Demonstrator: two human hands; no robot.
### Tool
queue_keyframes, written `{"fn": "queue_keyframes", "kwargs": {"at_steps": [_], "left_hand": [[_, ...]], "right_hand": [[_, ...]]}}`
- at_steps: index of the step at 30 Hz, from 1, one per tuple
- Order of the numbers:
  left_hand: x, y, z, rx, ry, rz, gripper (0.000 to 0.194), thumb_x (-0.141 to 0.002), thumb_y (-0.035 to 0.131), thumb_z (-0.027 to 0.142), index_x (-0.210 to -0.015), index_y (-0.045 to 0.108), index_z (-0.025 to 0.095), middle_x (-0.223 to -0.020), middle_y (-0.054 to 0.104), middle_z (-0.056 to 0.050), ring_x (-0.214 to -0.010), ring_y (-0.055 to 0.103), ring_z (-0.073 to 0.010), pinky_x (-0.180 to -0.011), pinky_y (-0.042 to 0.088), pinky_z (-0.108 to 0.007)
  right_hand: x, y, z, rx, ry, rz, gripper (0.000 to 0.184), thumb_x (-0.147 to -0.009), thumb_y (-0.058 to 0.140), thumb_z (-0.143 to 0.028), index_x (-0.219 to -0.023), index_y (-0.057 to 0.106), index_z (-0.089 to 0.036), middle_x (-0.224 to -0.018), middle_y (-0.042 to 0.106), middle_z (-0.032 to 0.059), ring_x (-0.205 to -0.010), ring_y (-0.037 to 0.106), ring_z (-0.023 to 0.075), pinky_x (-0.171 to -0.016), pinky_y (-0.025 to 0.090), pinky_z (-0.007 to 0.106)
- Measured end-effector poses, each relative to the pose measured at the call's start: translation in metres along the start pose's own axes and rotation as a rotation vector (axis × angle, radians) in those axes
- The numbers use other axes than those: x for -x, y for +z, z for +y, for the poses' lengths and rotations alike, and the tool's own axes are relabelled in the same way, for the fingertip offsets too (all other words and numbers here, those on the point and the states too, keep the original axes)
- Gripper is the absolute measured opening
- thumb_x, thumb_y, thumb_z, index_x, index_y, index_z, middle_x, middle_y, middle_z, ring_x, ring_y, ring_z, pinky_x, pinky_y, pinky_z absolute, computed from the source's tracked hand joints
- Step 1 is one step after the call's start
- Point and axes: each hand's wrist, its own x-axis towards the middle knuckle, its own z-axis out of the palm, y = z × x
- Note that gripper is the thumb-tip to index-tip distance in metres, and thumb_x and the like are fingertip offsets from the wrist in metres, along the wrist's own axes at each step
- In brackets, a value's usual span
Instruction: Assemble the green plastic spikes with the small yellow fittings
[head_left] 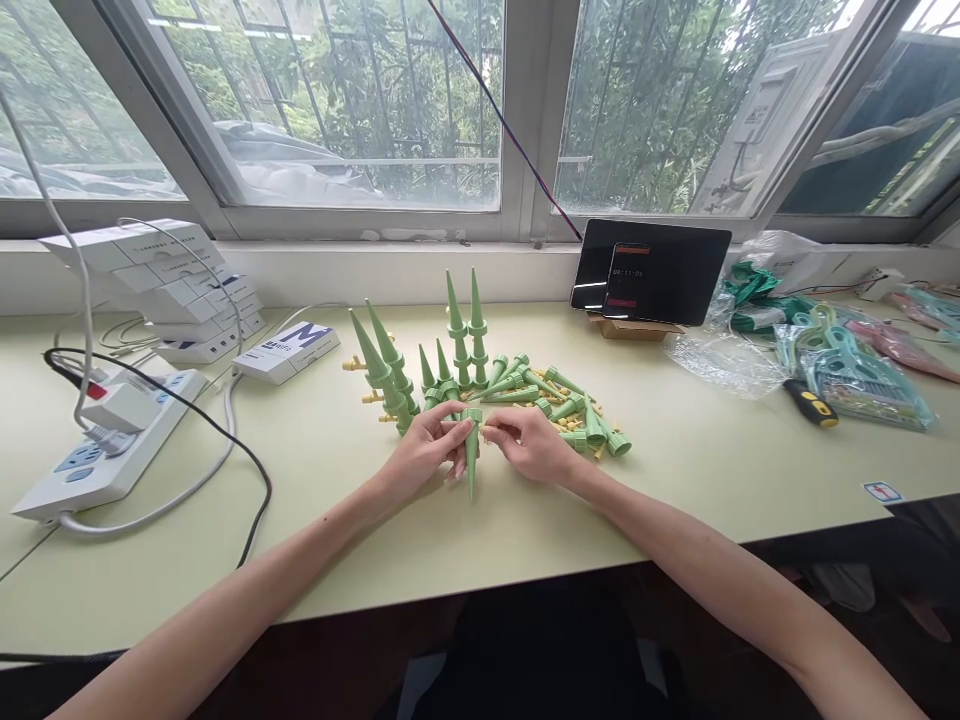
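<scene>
My left hand [439, 440] grips a green plastic watering spike [471, 455], its pointed tip turned down toward me. Close by on the right, my right hand [529, 440] pinches a small yellow piece [486, 431] against the side of the spike's collar; whether it is inserted I cannot tell. Behind my hands stand several stacked green spikes [384, 370] with yellow valves [352, 365] sticking out to the left. Two more tall stacks [477, 320] point upward further back. A loose pile of green spikes [517, 392] and yellow pieces lies beyond my right hand.
At the left are a power strip [112, 450], cables and stacked white boxes [172, 280]. A tablet [651, 270] leans on a small cardboard stand [634, 328] at the back. Bagged goods [847, 365] and a yellow-black screwdriver handle [810, 403] lie right. The table's front edge runs beneath my forearms.
</scene>
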Motion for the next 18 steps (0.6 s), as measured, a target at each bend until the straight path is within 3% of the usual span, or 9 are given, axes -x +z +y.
{"fn": "queue_keyframes", "kwargs": {"at_steps": [5, 12, 18], "left_hand": [[0.0002, 0.0008, 0.0009, -0.015, 0.038, 0.005, 0.026, -0.093, 0.06, 0.041, -0.105, 0.056, 0.018, -0.059, 0.061, 0.003, -0.044, 0.056, -0.0103, -0.041, 0.046, -0.02], [0.0011, 0.0023, 0.0031, -0.051, 0.085, 0.017, 0.026, -0.093, 0.06, 0.04, -0.105, 0.057, 0.017, -0.062, 0.063, 0.001, -0.044, 0.058, -0.0113, -0.041, 0.048, -0.022], [0.0004, 0.0026, 0.0024, -0.031, 0.065, 0.018, 0.028, -0.092, 0.062, 0.04, -0.106, 0.056, 0.017, -0.06, 0.062, 0.002, -0.043, 0.058, -0.0113, -0.04, 0.048, -0.021]], "right_hand": [[0.0002, -0.001, -0.0015, -0.042, 0.035, -0.018, 0.026, -0.09, 0.053, -0.023, -0.065, 0.05, -0.017, -0.059, 0.046, -0.0029, -0.055, 0.036, 0.0098, -0.055, 0.031, 0.024], [0.0005, -0.003, -0.0035, -0.257, 0.215, -0.126, 0.025, -0.092, 0.051, -0.029, -0.07, 0.055, -0.017, -0.048, 0.046, -0.0046, -0.044, 0.04, 0.0093, -0.048, 0.034, 0.023], [0.0001, -0.0023, -0.0036, -0.185, 0.188, -0.104, 0.025, -0.091, 0.052, -0.028, -0.069, 0.054, -0.017, -0.051, 0.046, -0.0039, -0.047, 0.04, 0.0096, -0.049, 0.033, 0.023]]}}
